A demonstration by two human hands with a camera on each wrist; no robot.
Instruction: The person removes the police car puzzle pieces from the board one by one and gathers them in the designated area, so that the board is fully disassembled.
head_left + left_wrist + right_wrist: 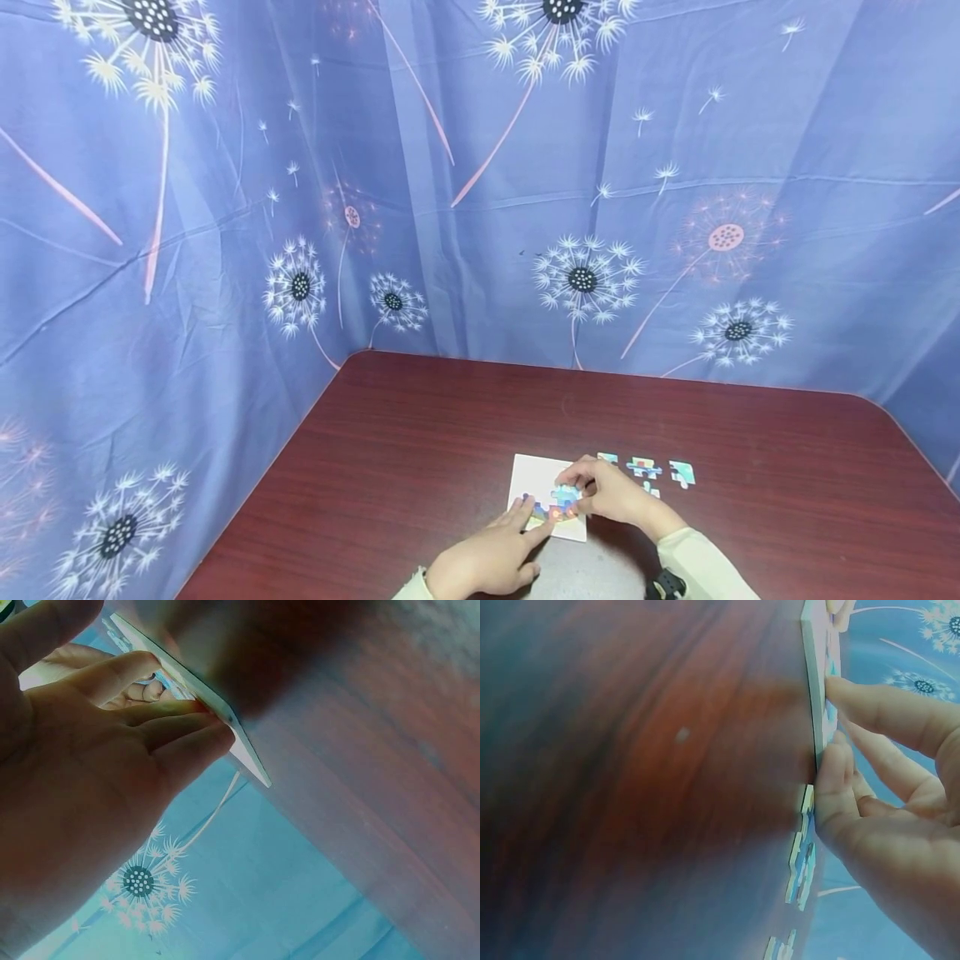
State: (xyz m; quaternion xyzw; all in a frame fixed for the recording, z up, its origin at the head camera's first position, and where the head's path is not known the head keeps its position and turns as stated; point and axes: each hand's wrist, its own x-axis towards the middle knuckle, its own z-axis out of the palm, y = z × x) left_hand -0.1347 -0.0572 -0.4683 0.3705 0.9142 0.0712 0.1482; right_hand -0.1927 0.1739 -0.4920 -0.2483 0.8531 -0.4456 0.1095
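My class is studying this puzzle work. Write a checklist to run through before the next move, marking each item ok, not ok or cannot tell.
1. Board lying flat on the table: ok.
2. Left hand touching the puzzle area: ok, at its near left.
3. Right hand at the board's right side: ok.
4. Right hand firmly gripping a piece: cannot tell; the hand hides the contact.
5. All pieces on the board: not ok; loose pieces lie to its right.
6. Pieces under the hands fully seated: cannot tell, partly covered.
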